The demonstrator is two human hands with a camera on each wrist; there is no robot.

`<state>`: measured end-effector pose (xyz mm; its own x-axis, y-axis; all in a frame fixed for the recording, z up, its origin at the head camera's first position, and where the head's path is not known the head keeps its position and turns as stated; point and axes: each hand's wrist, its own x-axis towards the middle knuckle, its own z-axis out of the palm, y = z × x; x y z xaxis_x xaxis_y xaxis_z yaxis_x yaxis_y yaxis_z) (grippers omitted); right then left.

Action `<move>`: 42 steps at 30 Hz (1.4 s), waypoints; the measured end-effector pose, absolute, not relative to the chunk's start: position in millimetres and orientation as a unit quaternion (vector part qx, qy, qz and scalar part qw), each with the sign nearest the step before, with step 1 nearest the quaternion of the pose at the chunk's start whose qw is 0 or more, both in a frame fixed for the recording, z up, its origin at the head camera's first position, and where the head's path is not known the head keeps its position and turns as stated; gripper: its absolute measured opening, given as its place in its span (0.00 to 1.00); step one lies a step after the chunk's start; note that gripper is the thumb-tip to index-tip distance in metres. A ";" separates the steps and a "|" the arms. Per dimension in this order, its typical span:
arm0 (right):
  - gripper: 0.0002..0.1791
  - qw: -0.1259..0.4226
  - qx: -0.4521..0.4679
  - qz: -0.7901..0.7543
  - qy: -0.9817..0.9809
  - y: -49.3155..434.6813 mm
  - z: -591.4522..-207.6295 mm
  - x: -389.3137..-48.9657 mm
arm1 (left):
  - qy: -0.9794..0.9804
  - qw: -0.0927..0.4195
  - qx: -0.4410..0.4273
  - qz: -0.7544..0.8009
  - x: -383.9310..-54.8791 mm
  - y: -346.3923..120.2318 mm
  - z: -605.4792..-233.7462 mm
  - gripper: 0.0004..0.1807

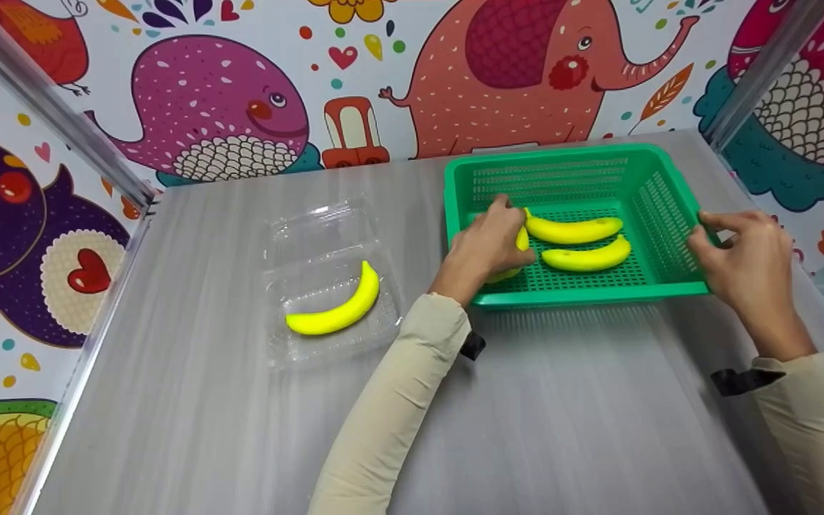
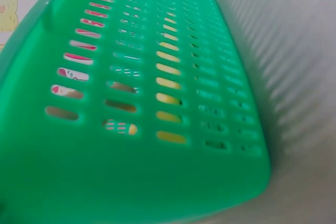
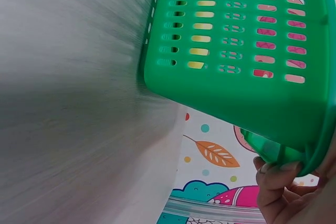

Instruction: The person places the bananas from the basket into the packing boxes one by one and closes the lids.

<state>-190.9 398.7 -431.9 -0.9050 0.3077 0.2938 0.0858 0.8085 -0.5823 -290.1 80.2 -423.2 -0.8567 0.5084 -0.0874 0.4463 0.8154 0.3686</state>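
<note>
My left hand (image 1: 487, 247) reaches over the near left side of the green plastic basket (image 1: 591, 292) and grips a yellow banana (image 1: 503, 275), mostly hidden under the fingers. Two more bananas lie beside it on the basket floor, an upper one (image 1: 575, 230) and a lower one (image 1: 587, 256). At the basket's right rim, my right hand (image 1: 752, 261) pinches the edge; the right wrist view also shows these fingers (image 3: 273, 184) at the rim. Left of the basket, a single banana (image 1: 333, 315) lies in a clear plastic clamshell box (image 1: 297, 350). The left wrist view shows only the basket's slotted wall (image 2: 131, 171), without the hand.
The clear box's lid (image 1: 322, 232) lies folded back, away from me. Everything stands on a grey wood-grain table (image 1: 190, 400). Printed cartoon walls (image 1: 369, 71) and metal posts (image 1: 61, 107) border the back and sides.
</note>
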 end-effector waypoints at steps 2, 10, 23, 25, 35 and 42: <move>0.25 0.189 -0.109 0.288 -0.932 397.9 -431.1 -191.3 | 0.945 0.083 0.257 0.182 -288.8 79.0 -423.1 0.24; 0.26 0.176 -0.108 0.293 -0.933 397.6 -428.7 -192.8 | 0.936 0.048 0.286 0.199 -287.7 75.9 -423.4 0.30; 0.25 0.190 -0.097 0.292 -0.932 399.2 -429.2 -192.3 | 0.912 0.008 0.323 0.254 -285.5 73.1 -424.4 0.29; 0.24 0.193 -0.099 0.289 -0.932 399.1 -430.0 -192.5 | 0.910 0.007 0.329 0.250 -285.7 72.8 -424.3 0.30; 0.21 0.232 -0.087 0.278 -0.928 398.4 -433.6 -193.1 | 0.904 0.021 0.354 0.239 -287.7 71.3 -421.1 0.29; 0.23 0.217 -0.091 0.284 -0.930 397.6 -432.7 -192.3 | 0.899 -0.014 0.376 0.224 -286.9 68.0 -419.4 0.27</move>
<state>-192.3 397.6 -432.7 -0.8894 0.2916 0.3519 0.0450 0.8222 -0.5675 -286.9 68.0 -419.4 -0.7163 0.6703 0.1940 0.6829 0.6160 0.3926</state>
